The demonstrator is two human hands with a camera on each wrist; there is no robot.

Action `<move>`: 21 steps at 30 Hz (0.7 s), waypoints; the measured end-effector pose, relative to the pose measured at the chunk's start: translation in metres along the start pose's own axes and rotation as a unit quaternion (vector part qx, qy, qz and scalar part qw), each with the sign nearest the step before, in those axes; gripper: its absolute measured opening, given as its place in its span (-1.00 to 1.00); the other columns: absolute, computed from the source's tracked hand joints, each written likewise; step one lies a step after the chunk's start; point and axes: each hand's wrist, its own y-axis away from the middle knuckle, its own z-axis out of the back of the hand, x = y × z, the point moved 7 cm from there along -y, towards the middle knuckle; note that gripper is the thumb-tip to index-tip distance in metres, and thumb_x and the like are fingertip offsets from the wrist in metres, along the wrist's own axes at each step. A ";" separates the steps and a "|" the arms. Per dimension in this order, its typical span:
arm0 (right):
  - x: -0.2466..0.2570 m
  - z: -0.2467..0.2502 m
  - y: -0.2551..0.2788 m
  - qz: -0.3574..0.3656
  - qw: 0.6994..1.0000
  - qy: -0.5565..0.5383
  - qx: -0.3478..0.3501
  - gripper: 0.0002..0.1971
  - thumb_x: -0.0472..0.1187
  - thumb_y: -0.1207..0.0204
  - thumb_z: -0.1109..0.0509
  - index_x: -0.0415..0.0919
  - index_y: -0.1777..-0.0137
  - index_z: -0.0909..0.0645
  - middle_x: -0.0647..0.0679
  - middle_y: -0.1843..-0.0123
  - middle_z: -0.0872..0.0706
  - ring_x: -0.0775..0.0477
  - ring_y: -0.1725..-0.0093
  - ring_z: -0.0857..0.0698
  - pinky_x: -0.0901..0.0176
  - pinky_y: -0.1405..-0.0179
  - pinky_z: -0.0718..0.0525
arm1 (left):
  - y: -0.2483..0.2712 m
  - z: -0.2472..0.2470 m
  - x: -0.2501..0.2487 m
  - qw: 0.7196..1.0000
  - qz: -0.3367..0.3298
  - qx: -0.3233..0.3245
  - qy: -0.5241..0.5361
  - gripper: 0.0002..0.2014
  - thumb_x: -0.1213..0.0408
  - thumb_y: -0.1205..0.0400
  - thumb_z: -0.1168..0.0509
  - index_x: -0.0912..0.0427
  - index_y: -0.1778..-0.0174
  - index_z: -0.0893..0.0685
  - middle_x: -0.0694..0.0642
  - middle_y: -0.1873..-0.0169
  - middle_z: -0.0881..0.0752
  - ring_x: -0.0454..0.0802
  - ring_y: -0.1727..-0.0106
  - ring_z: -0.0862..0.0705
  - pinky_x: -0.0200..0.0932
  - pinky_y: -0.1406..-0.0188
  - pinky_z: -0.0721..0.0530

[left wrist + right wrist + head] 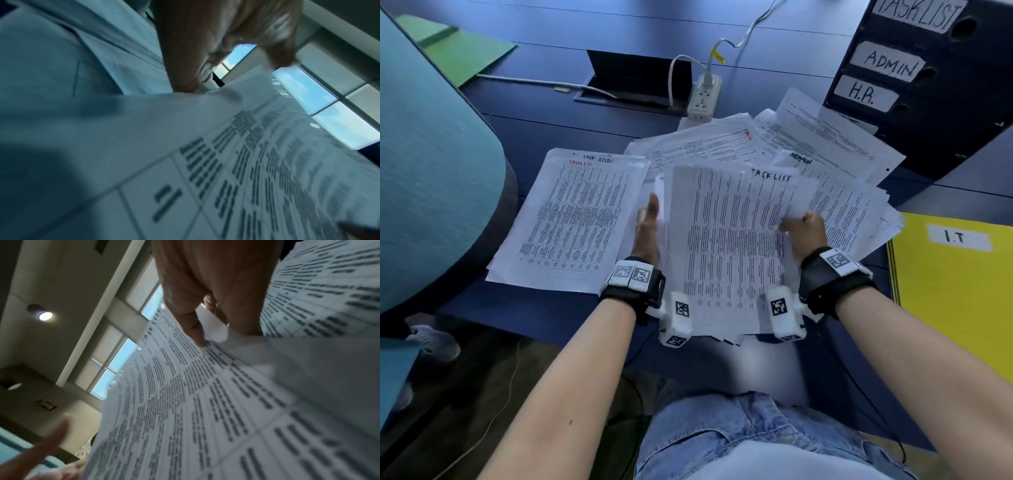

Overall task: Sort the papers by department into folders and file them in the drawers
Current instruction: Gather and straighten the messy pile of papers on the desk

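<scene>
Sorting stage, seen from beside the desk. The person's right hand [804, 228] pinches the right edge of a white printed sheet headed "TASK LIST" in black handwriting [729, 240], thumb on the printed face and fingers curled behind it; the right wrist view shows the thumb [195, 331] pressing the table of text. The sheet is raised and tilted toward the person, presumably so the heading can be read before it is assigned.

The left hand [649, 231] stands at the sheet's left edge with fingers straight and thumb up, gripping nothing that I can see; the left wrist view shows its fingertips [185, 84] meeting paper, though whether the held sheet or one beneath is unclear. It seems placed to steady the page or to receive it.

Just left, flat on the dark blue desk [551, 130], lies a squared stack of white table-printed sheets headed "TASK LIST" in black and red [571, 219], apparently the pile this sheet belongs on (same heading, same layout). Behind the hands spreads a loose, overlapping heap of unsorted white papers [825, 144], some marked "ADMIN".

A yellow folder labelled "I.T" [955, 274] lies at the right edge, a green folder [465, 54] far left. The dark drawer unit with white labels "TASKLIST", "ADMIN", "H.R." [914, 85] stands at the back right, its drawers appearing closed; filing is judged not yet begun.
</scene>
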 end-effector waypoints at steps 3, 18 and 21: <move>0.005 -0.008 0.001 -0.023 0.999 0.020 0.024 -0.56 -0.49 -0.44 -0.39 -0.31 -0.29 -0.37 -0.18 -0.12 -0.57 -0.10 -0.09 -0.57 0.10 -0.02 -0.59 | 0.017 -0.009 -0.006 0.995 -0.008 0.045 -0.084 0.07 -0.03 -0.25 -0.57 0.10 -0.54 -0.04 0.33 -0.46 -0.35 0.24 -0.40 -0.46 0.26 -0.40 -0.43; 0.197 -0.030 0.072 0.338 0.936 -0.090 -0.040 -0.88 -0.24 -0.60 -0.17 -0.24 -0.08 -0.36 -0.07 0.02 -0.53 0.22 0.03 -0.56 0.27 -0.02 -0.57 | 0.064 -0.003 -0.192 0.935 -0.354 0.014 -0.016 -0.85 0.47 -0.59 -0.26 0.13 0.03 -0.60 -0.03 0.13 -0.74 -0.05 0.07 -0.72 -0.09 -0.04 -0.69; 0.184 -0.042 0.081 0.328 0.939 -0.093 -0.035 -0.79 -0.27 -0.56 -0.25 -0.05 0.15 -0.24 0.12 0.22 -0.42 0.41 0.31 -0.46 0.43 0.21 -0.48 | 0.061 0.008 -0.174 0.946 -0.320 0.044 -0.011 -0.78 0.45 -0.59 -0.29 0.33 -0.15 -0.58 0.04 0.06 -0.73 -0.07 0.00 -0.72 -0.20 -0.04 -0.68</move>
